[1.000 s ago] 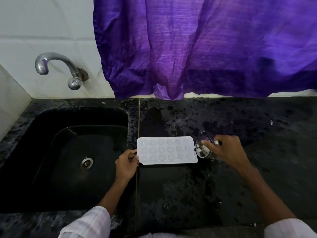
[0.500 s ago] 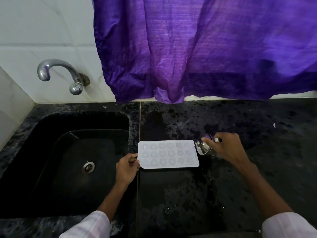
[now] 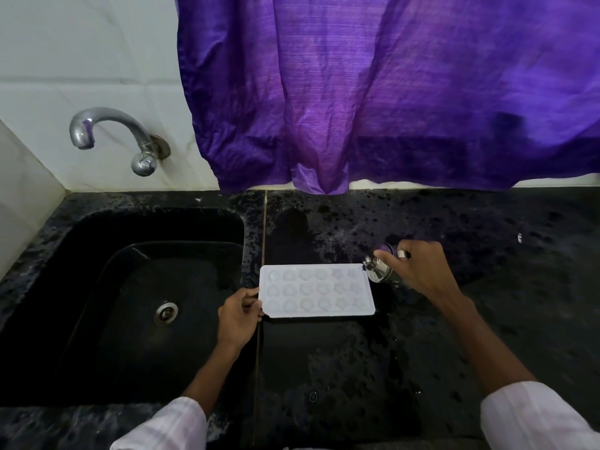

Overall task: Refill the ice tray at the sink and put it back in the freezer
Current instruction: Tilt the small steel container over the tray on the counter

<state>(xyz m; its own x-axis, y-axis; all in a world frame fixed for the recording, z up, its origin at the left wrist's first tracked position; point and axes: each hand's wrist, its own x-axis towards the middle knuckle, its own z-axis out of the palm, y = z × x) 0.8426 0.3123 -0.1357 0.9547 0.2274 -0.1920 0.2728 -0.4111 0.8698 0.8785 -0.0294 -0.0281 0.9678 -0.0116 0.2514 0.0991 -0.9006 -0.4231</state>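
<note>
Black speckled stone counter (image 3: 487, 319) runs the full width of the head view, backed by a white tiled wall (image 3: 81, 43) and a purple curtain (image 3: 389, 92) whose hem reaches down to the counter's far edge. A black sink (image 3: 97, 228) is sunk into the left portion, with a chrome tap (image 3: 110, 125) on the wall above its far left corner and a drain (image 3: 166, 312) at its floor.

The white ice tray (image 3: 316, 290) lies flat on the counter just right of the sink rim, its long sides parallel to the counter front. Open counter lies to the right of the tray and between it and the near edge.

The left hand (image 3: 238, 315) pinches the tray's left short edge, thumb on top, over the strip between sink and counter seam. The right hand (image 3: 418, 271) has its fingers curled round a small steel vessel (image 3: 380, 271), which is tilted with its mouth at the tray's far right corner. Whether water is running from it cannot be told.

Against the frame half a second ago, the tray and the left hand's hold are unchanged. The vessel stays at the same corner, sitting slightly closer over the tray's edge. The view has tipped slightly.
</note>
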